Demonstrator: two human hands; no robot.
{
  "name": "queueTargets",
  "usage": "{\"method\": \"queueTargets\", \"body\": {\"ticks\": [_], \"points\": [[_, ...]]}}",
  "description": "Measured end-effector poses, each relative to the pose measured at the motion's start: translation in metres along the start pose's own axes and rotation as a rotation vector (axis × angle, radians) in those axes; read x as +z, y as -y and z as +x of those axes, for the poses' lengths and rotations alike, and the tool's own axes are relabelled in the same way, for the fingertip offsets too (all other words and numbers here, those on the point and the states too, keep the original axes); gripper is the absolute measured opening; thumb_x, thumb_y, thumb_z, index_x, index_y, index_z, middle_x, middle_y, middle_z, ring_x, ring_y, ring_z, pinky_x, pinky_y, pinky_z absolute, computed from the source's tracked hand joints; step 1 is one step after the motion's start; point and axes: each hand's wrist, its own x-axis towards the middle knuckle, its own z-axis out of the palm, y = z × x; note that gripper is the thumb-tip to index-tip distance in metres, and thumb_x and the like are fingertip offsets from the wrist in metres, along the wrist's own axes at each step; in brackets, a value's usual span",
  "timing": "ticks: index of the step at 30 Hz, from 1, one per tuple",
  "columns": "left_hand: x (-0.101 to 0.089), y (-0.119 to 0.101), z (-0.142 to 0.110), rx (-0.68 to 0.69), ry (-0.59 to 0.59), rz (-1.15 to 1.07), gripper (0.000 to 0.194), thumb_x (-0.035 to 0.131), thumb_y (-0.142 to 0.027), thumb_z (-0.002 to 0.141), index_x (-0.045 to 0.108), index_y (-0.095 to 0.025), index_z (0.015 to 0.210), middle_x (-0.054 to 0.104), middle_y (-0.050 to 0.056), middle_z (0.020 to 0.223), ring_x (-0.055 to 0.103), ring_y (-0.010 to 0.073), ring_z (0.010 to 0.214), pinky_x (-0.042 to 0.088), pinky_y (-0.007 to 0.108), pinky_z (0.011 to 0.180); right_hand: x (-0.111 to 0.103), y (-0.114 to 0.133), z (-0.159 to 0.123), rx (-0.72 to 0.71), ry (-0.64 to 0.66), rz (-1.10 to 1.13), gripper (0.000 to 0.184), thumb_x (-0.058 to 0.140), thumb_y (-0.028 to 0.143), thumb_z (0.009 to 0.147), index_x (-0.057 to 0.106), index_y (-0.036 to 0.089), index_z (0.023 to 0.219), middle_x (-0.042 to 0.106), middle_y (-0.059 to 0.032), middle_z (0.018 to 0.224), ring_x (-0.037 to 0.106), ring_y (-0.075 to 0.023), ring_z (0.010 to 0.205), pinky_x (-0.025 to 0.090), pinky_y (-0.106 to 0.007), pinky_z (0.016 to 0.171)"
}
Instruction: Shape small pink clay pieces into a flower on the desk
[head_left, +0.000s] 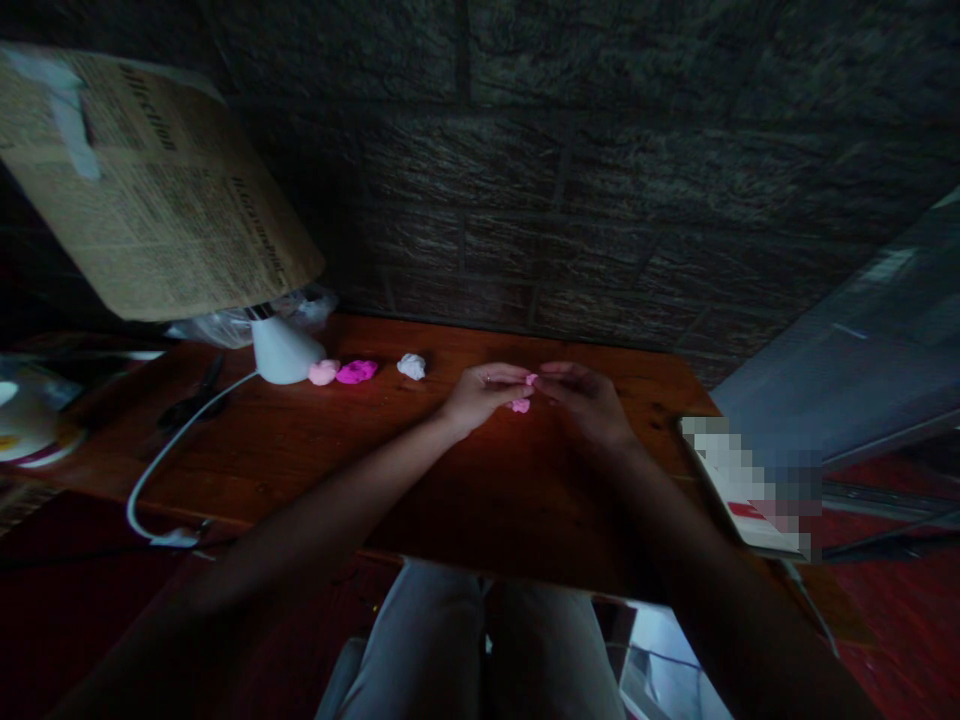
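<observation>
Pink, matt and crumpled, a small piece of modelling clay (531,380) sits above the counter (465,480), between the two hands. The left hand (487,392) pinches it between thumb and fingers; the right hand (589,397) has its fingers drawn in narrow beside it, though I cannot tell whether they touch it. A second pink lump (520,406) shows just below the left thumb, and whether it is held or lies on the wood is unclear. The clay looks light, soft and slightly tacky, likely to dent or tear under a hard squeeze, so a gentle fingertip hold at its edges should suit it. Farther left lie a white lump (411,366), then a magenta lump (356,372) touching or nearly touching a pale pink lump (324,372) at the foot of the white lamp base (285,352). The newspaper-print lampshade (187,200) carries a large word that seems to read "direction"; its other heading and columns are too dim to make out, and no brand is legible.
</observation>
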Motion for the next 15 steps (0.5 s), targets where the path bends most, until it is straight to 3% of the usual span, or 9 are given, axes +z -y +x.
{"method": "queueTargets", "body": {"ticks": [15], "points": [[-0.0006, 0.0005, -0.0002, 0.006, -0.019, 0.021, 0.031, 0.088, -0.03, 0.062, 0.074, -0.013, 0.085, 0.075, 0.004, 0.081, 0.067, 0.0135, 0.072, 0.054, 0.033, 0.079, -0.0009, -0.0013, -0.0006, -0.019, 0.026, 0.004, 0.036, 0.087, 0.038, 0.061, 0.07, 0.022, 0.089, 0.078, -0.0038, 0.085, 0.072, -0.0207, 0.083, 0.055, -0.038, 0.082]]}}
